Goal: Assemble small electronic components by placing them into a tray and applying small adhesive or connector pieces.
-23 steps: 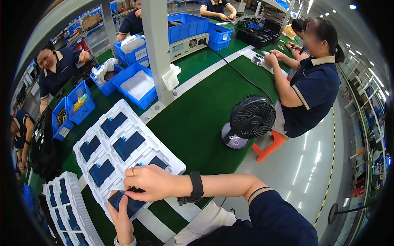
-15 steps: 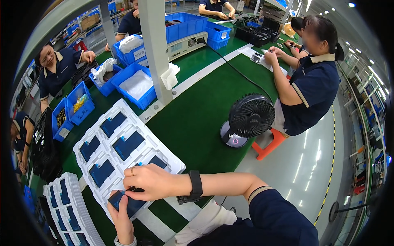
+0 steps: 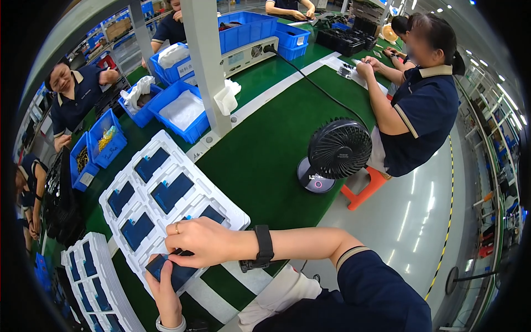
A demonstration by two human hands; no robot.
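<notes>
My left hand (image 3: 166,296) grips a dark blue, glossy flat panel (image 3: 181,275) by its near left side, thumb on top. Over the panel's far edge, my right hand (image 3: 202,243) has its fingers pinched together; its fingertips partly hide that edge. A small dark piece shows by those fingertips, too small to name. Beneath both hands lies a white moulded tray (image 3: 145,191), with similar dark blue panels (image 3: 172,192) in its pockets. My right forearm covers the tray's near right corner.
A stack of white trays (image 3: 105,260) stands at left. Blue bins (image 3: 182,113) line the far side beside a grey post (image 3: 207,72). A black desk fan (image 3: 338,152) stands right on the green mat (image 3: 260,160). Co-workers sit around; one person (image 3: 420,105) is at right.
Both hands keep almost the same hold on the panel, with only slight finger movement. The whole view has shifted a little. At far left, a co-worker's arm has drawn back.
</notes>
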